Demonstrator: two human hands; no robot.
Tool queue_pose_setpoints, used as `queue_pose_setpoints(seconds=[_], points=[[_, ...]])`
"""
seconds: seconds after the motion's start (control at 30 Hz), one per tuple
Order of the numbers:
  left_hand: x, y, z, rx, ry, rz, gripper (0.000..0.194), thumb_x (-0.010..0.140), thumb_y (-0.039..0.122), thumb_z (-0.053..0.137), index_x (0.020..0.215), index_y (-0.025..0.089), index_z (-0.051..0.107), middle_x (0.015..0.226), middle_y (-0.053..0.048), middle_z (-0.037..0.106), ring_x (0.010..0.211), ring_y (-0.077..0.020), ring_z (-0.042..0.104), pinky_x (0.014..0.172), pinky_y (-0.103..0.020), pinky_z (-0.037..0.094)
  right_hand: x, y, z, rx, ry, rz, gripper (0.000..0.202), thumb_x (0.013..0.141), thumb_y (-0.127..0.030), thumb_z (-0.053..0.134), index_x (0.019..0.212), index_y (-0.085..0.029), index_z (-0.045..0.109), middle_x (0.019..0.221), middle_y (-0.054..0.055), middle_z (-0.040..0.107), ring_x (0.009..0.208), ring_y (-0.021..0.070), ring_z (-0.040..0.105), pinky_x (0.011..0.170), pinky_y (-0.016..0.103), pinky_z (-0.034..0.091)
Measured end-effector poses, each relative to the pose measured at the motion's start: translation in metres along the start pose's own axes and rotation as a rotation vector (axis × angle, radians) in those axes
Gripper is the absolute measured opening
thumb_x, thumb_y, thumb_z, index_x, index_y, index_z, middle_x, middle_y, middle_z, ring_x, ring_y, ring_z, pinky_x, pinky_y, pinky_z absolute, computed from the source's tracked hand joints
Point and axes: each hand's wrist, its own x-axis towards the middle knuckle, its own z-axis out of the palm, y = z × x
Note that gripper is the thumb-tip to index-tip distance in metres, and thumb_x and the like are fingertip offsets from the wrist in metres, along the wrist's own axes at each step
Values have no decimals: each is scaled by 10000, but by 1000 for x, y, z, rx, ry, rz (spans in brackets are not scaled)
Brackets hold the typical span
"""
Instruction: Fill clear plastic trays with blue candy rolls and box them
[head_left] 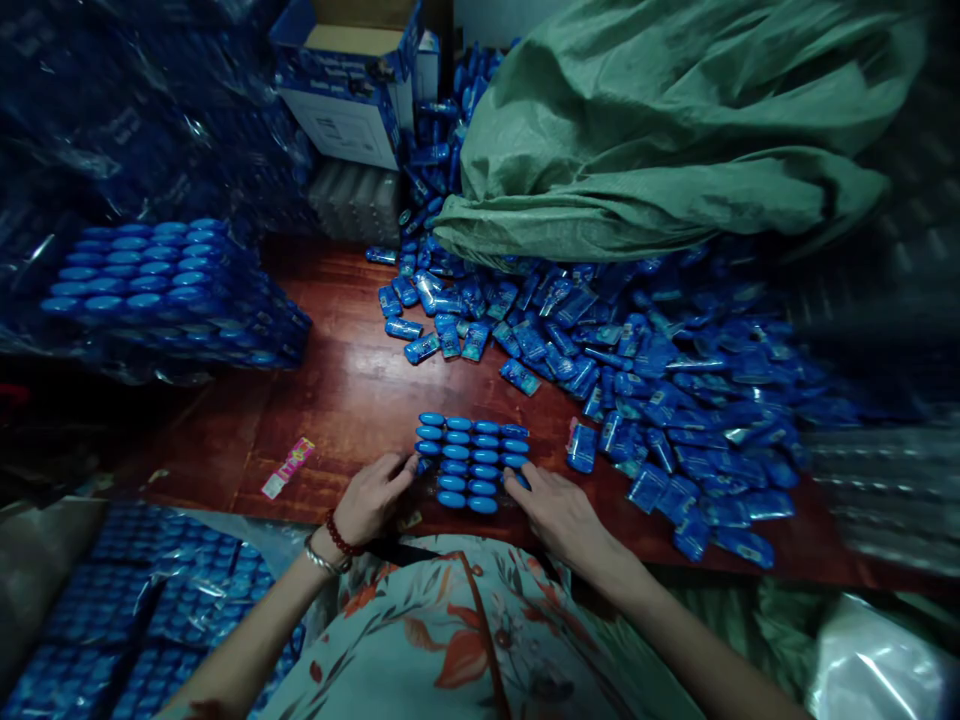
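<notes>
A block of small blue containers (470,452) stands near the table's front edge, their oval caps facing up in close columns. My left hand (377,495) is at the block's left side, its fingers closed on a container at the end of the left column. On the opposite side, my right hand (559,515) has its fingers bent around a container at the end of the right column. The fingertips of both hands are partly hidden. Labels on these containers cannot be read from above.
Loose blue containers (555,335) are heaped across the table, partly under a green sack (660,150). Stacked containers (142,270) stand left, near an open carton (341,110). A pink-and-yellow strip (288,467) lies on the wooden table (330,350). Wrapped packs (142,590) sit below left.
</notes>
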Motion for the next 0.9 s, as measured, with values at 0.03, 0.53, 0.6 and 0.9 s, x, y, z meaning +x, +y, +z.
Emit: queue_pose_setpoints(seconds=[0.03,0.53,0.6,0.9], points=[[3,2,-2,45,-49,21,311,880,118,356,1138,177,519,880,-92,599,763,-162,578,659,-265,510,0,-1,-1,-7,-1,-3,374,784,-5,441,1111,-166,520,894,77,589,752,187,571,642,290,424],[21,5,-10,194,-74,91,416,827,114,443,1227,218,490,1108,-136,574,884,-221,544,772,-374,491,-4,1,1,-96,154,119,300,904,-231,453,1195,-215,524,776,45,622,612,145,581,549,252,403],[27,-2,-11,153,58,38,398,845,137,435,1221,243,511,1069,-119,586,869,-214,546,758,-363,483,-7,4,3,-75,253,169,324,928,-301,414,1221,-217,526,731,33,619,588,137,578,535,241,394],[149,-78,7,60,289,-443,229,861,317,485,1002,163,577,988,-110,555,958,-249,525,835,-397,440,56,65,-6,545,653,429,274,914,-331,416,958,-209,657,925,40,696,848,178,646,785,299,485]])
